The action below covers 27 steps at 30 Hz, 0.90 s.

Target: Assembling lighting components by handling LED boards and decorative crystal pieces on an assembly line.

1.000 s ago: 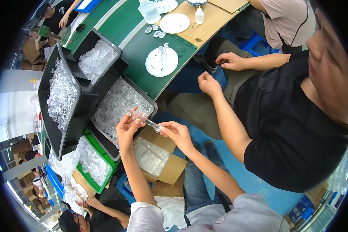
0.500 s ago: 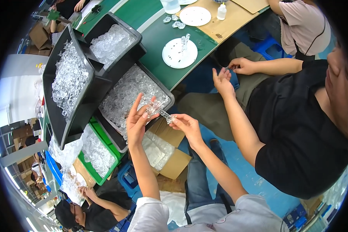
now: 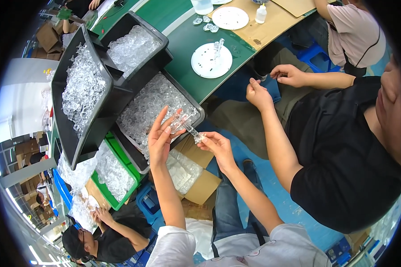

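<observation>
My left hand point(image 3: 161, 139) holds clear plastic pieces point(image 3: 180, 121) between thumb and fingertips, with some fingers stretched up. From them a narrow clear stem point(image 3: 190, 130) slants down to my right hand point(image 3: 218, 149), whose thumb and fingers pinch its lower end. Their exact shape is too small and see-through to tell. Both hands are in front of a black bin point(image 3: 201, 113) heaped with loose clear plastic parts point(image 3: 153, 100).
Two more black bins point(image 3: 90, 111) with clear parts stand stacked at left, above a green crate point(image 3: 136, 171). On the green table are white plates point(image 3: 200, 66) and a small bottle point(image 3: 261, 14). A co-worker in black point(image 3: 343, 155) sits at right; an open carton point(image 3: 202, 187) is below.
Both hands stay almost in place, still on the clear pieces. The view has shifted slightly. The co-worker at right has drawn the fingers of one hand together.
</observation>
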{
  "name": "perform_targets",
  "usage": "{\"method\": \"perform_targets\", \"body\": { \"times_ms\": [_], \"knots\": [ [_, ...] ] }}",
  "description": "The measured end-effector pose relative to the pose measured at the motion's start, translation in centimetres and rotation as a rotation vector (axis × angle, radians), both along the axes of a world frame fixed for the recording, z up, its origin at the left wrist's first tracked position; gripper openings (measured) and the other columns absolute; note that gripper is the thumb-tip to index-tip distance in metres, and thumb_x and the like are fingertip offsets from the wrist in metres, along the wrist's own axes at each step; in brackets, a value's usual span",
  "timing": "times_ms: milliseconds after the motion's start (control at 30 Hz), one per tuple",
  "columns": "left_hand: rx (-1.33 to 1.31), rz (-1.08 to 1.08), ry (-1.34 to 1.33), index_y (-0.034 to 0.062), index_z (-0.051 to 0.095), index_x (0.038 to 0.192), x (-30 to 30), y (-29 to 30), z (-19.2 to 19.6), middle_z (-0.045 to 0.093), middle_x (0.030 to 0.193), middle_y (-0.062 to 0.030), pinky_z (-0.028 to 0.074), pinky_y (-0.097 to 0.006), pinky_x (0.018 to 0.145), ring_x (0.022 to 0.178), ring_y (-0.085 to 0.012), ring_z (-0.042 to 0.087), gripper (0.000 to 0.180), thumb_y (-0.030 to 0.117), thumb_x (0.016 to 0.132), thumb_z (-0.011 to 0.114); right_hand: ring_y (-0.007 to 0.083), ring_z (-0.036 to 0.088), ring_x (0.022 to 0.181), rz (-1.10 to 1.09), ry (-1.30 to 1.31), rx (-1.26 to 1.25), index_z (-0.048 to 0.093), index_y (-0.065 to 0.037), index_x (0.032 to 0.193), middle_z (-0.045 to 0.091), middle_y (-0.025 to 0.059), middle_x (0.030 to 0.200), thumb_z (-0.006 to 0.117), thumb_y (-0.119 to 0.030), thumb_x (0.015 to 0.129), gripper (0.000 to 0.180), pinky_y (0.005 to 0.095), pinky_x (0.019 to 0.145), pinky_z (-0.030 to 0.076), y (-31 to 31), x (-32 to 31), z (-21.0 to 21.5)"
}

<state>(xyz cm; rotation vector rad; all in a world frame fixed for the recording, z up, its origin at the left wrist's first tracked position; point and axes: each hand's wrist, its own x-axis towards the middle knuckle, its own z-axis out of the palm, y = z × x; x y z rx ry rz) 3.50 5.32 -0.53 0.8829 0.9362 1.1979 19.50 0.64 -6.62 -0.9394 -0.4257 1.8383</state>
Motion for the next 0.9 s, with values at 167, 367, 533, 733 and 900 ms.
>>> {"method": "perform_targets", "body": {
  "times_ms": [167,367,533,733,900],
  "knots": [
    [-0.012,0.005,-0.012,0.0002,0.028,0.131,0.1,0.2,0.2,0.04,0.124,-0.0275,0.05,-0.035,0.08,0.105,-0.0312,0.052,0.052,0.004,0.083,0.046,0.0114,0.058,0.077,-0.008,0.019,-0.009,0.056,0.001,0.1,0.061,0.0062,0.088,0.057,-0.015,0.083,0.023,0.0233,0.072,0.046,0.0,0.1,0.3],
    [-0.028,0.033,-0.065,0.0005,0.027,0.132,-0.2,0.3,0.1,0.041,0.124,-0.0242,0.052,-0.033,0.077,0.102,-0.0286,0.054,0.053,0.005,0.083,0.046,0.0108,0.058,0.078,0.047,0.074,0.045,0.054,-0.001,0.098,0.06,0.0053,0.086,0.056,-0.013,0.083,0.019,0.0239,0.072,0.046,-0.1,0.4,1.4],
    [-0.027,0.087,0.003,0.001,0.032,0.13,-0.6,0.3,-0.5,0.048,0.119,-0.0196,0.053,-0.03,0.072,0.096,-0.0245,0.058,0.051,0.004,0.082,0.049,0.0113,0.057,0.08,0.068,0.07,0.121,0.052,0.0,0.098,0.059,0.006,0.089,0.056,-0.009,0.083,0.019,0.0248,0.073,0.046,-0.2,-0.1,1.6],
    [-0.01,0.239,0.107,-0.0009,0.041,0.122,-0.5,0.2,-1.1,0.057,0.086,-0.0055,0.05,-0.026,0.064,0.07,-0.0107,0.055,0.048,0.004,0.077,0.057,0.0097,0.056,0.08,0.089,0.019,0.177,0.052,0.001,0.097,0.059,0.0051,0.089,0.057,-0.007,0.082,0.017,0.0239,0.075,0.046,-1.1,-0.7,1.2],
    [-0.049,0.235,0.091,-0.0004,0.041,0.123,-0.4,0.2,-0.7,0.054,0.075,-0.0023,0.05,-0.027,0.065,0.068,-0.0097,0.055,0.048,0.004,0.077,0.057,0.0104,0.056,0.083,0.122,0.033,0.172,0.052,0.001,0.1,0.059,0.0053,0.09,0.057,-0.008,0.083,0.021,0.0241,0.077,0.045,-1.6,-0.4,1.0]
  ]
}}
